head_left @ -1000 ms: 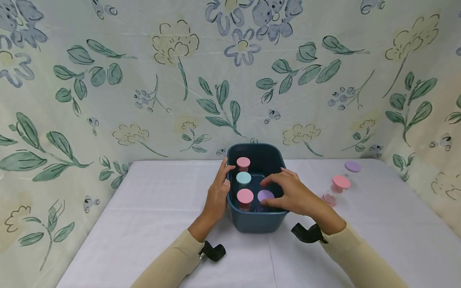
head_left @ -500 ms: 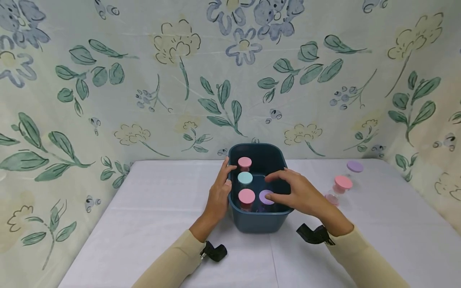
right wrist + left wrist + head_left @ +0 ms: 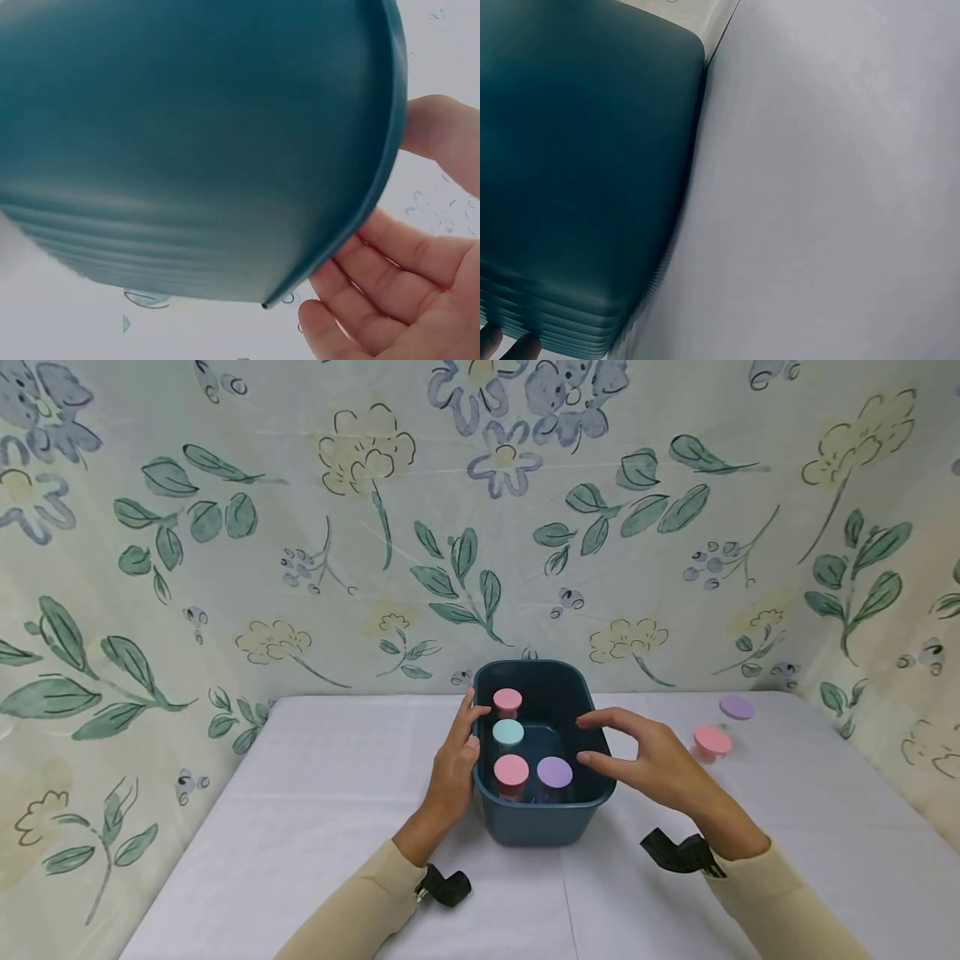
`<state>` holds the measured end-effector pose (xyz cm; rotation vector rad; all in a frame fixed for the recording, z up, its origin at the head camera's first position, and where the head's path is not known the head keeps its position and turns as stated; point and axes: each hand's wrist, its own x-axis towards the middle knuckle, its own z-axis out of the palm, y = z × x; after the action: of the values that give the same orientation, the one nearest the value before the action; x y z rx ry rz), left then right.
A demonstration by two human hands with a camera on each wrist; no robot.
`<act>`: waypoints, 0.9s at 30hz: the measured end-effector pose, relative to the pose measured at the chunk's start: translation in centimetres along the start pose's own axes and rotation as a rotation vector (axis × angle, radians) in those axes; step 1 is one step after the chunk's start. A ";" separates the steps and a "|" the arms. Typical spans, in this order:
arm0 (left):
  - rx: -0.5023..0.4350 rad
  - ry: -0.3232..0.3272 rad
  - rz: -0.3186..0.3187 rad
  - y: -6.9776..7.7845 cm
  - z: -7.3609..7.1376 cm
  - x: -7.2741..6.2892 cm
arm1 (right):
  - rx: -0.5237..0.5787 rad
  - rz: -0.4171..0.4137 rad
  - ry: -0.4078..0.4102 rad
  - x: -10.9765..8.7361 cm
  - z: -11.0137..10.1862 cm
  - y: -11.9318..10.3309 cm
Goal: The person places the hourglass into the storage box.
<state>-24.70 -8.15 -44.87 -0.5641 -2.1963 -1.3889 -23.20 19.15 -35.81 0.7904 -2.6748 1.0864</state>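
Note:
A dark blue plastic bin [image 3: 536, 822] stands on the table. My left hand [image 3: 450, 772] holds its left wall, a finger and the thumb at the rim; two fingertips [image 3: 523, 346] show in the left wrist view. Inside stand small sand timers: a pink one [image 3: 507, 700] at the back, a light-blue one [image 3: 508, 732] in the middle, another pink one [image 3: 512, 770] in front, and a purple one [image 3: 554, 772] beside it. My right hand [image 3: 656, 760] is over the right rim, thumb and fingers spread apart with nothing between them.
To the right, beyond the right hand, a purple-capped sand timer [image 3: 737, 707] and a pink-capped one [image 3: 712, 742] stand on the table; the hand hides the pink one's lower part. White cloth [image 3: 337, 810] covers the table. A floral fabric backdrop [image 3: 420, 635] rises behind.
My right hand has let go of the purple sand timer in the bin and drawn back to the right, over the rim. The left hand stays at the bin's left wall.

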 end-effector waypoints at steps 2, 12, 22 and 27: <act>-0.001 0.001 0.000 0.0 0.0 0.0 | 0.004 -0.004 0.015 -0.2 -0.2 0.1; 0.004 -0.001 -0.006 0.1 0.0 0.0 | -0.052 -0.032 0.107 -1.1 -1.9 1.0; 0.000 0.001 0.008 0.2 0.0 0.1 | -0.073 0.049 0.172 -1.9 -2.9 2.4; -0.007 0.005 0.016 0.0 0.0 0.0 | -0.035 0.084 0.180 -2.2 -3.7 2.9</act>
<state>-24.67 -8.15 -44.85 -0.5791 -2.1791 -1.3890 -23.08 24.36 -35.63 0.5504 -2.5879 1.0714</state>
